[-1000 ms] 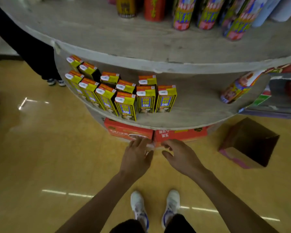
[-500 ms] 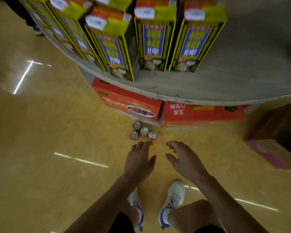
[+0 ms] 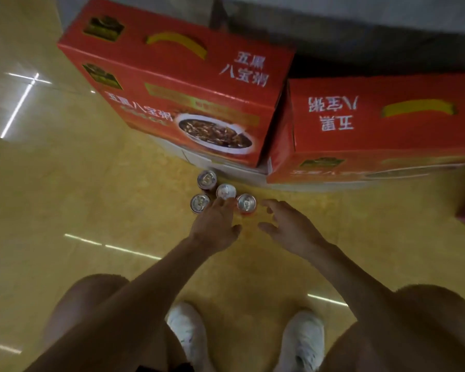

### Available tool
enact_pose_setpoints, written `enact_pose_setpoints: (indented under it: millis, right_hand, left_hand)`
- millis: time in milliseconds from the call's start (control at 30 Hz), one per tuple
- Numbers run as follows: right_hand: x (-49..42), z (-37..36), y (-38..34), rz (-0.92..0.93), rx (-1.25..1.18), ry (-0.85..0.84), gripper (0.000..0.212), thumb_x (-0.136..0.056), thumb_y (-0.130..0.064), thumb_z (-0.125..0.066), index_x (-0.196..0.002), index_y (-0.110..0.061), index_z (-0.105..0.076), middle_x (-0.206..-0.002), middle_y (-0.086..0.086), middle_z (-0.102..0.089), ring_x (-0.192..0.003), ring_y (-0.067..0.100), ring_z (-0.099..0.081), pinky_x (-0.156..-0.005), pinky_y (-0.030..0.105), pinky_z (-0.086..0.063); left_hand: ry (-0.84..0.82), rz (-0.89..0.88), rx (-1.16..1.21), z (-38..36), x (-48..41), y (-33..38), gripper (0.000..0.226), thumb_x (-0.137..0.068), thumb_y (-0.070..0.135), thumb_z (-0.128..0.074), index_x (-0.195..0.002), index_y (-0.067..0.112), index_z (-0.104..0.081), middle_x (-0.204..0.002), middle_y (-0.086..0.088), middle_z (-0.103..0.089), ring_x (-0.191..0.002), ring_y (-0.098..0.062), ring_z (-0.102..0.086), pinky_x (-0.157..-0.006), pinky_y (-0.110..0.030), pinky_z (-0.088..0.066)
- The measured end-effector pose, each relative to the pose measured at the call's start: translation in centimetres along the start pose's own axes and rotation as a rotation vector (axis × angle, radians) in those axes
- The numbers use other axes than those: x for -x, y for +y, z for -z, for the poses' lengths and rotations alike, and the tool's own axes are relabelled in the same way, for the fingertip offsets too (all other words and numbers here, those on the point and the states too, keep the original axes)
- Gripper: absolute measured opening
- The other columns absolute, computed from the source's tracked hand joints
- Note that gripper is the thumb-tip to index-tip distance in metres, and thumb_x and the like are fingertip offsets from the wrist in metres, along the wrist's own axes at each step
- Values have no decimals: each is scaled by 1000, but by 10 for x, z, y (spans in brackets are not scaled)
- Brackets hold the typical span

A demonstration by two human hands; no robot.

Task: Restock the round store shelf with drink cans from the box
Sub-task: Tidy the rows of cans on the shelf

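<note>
Cans (image 3: pixel 226 191) stand upright, just ahead of the fingertips. Left hand (image 3: pixel 215 226), fingers straight and together, is nearer. Right hand (image 3: pixel 289 228), fingers spread and empty, lies just beside the rightmost can.

Dim, warm-toned and soft throughout; bright glare streaks on glossy floor (image 3: pixel 65 183) at left, wide-angle bending toward frame edges.
</note>
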State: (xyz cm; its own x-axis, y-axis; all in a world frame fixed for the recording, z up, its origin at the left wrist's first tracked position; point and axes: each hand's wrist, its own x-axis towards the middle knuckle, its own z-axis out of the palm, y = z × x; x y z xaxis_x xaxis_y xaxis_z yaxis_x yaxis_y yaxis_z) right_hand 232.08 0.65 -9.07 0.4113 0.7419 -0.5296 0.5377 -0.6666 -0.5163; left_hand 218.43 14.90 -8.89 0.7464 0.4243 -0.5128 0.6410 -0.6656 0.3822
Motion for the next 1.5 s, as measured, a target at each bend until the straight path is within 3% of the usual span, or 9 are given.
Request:
enact_pose_setpoints:
  millis: [267, 433, 633, 833, 933, 1100, 1267, 1367, 1500]
  right_hand:
    - [-69, -33, 32, -3, 126, -50, 88, -85, -43, -73, -154, -33, -19, -150, 9, -35, -136, 30, -44, -101, 47, -46]
    - [-88, -54, 36, -36, 174, -102, 103, -78, -46, -79, -157, -33, -13, -153, 5, -32, -137, 28, -42, -100, 43, -45]
    - [-99, -69, 42, -44, 130, 6, 90, -81, -54, -74, -152, -37, -21, -150, -3, -45, -132, 24, -49, -97, 46, -48]
    - [-98, -68, 39, -24, 83, 89, 65, -76, -63, -73, -128, -39, -43, -123, -14, -64, -107, 16, -63, -78, 35, -50]
    - [-88, -58, 34, -68, 13, 93, 63, -68, -66, -75, -118, -40, -47, -110, -14, -67, -95, 15, -65, -78, 37, -53]
    - [-68, -22, 15, -19, -204, 78, 61, -70, -57, -78, -122, -35, -53, -113, -16, -65, -106, 7, -62, -89, 31, -51]
    - [-47, 3, -8, 96, -342, 118, 62, -77, -48, -80, -131, -32, -54, -119, -19, -64, -107, -4, -60, -91, 21, -49]
    - [-41, 16, -12, 121, -448, 126, 56, -81, -44, -79, -131, -34, -56, -118, -20, -65, -106, -5, -61, -96, 25, -50]
    - [-36, 23, -14, 109, -526, 124, 66, -74, -66, -72, -133, -40, -56, -122, -19, -66, -111, -2, -62, -99, 38, -53]
  left_hand:
    - [-82, -77, -85, 1, -56, -25, 63, -91, 33, -69, -144, 12, -41, -146, -12, -45, -131, -34, -48, -100, -44, -45]
    - [-121, -58, -47, -1, -68, -38, 68, -89, 37, -71, -144, 10, -40, -144, -12, -49, -128, -33, -52, -100, -43, -48]
    - [-185, -76, -45, -13, -76, -51, 73, -89, 30, -73, -149, 12, -36, -148, -11, -45, -133, -30, -49, -103, -40, -45]
    - [-188, -78, 6, -16, -79, -56, 74, -88, 29, -75, -149, 13, -36, -148, -10, -47, -133, -29, -49, -102, -36, -44]
    - [-207, -90, 33, -16, -78, -56, 80, -88, 30, -76, -153, 16, -31, -152, -9, -45, -136, -28, -48, -104, -35, -43]
    - [-277, -129, 229, -12, -77, -56, 83, -80, 29, -84, -148, 20, -38, -141, -3, -56, -130, -23, -54, -102, -36, -46]
    - [-339, -173, 520, 1, -66, -37, 82, -77, 25, -88, -141, 33, -36, -122, 21, -58, -113, 2, -58, -86, -7, -45]
    - [-346, -202, 697, 9, -59, -30, 79, -77, 20, -88, -141, 30, -42, -125, 14, -61, -117, -4, -59, -93, -19, -53]
    - [-325, -197, 890, 18, -44, -21, 68, -77, 12, -85, -131, 34, -51, -121, 8, -67, -112, -6, -65, -92, -28, -58]
